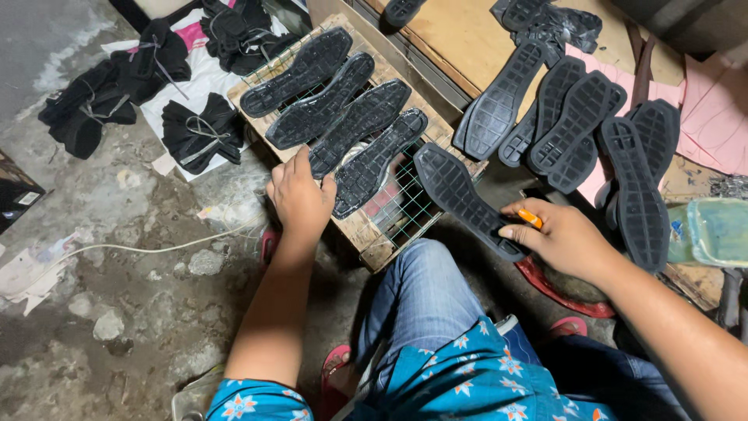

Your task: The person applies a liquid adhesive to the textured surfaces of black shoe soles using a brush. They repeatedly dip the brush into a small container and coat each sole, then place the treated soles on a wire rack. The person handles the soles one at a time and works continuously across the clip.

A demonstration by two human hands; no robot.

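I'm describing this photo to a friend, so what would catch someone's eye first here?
First, the row of black shoe soles lying tread-up on a wire rack at top centre, the left hand resting on their near ends. To the right, the right hand holds another sole along with something orange. Bundles of black fabric pieces lie on the floor, upper left.

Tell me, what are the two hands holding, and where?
Right hand grips a black rubber shoe sole at its near end, with an orange tool. Left hand rests on another sole's end.

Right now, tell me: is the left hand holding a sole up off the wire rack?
No: the left hand rests flat on a black sole that lies on the wire rack, while the right hand grips another sole.
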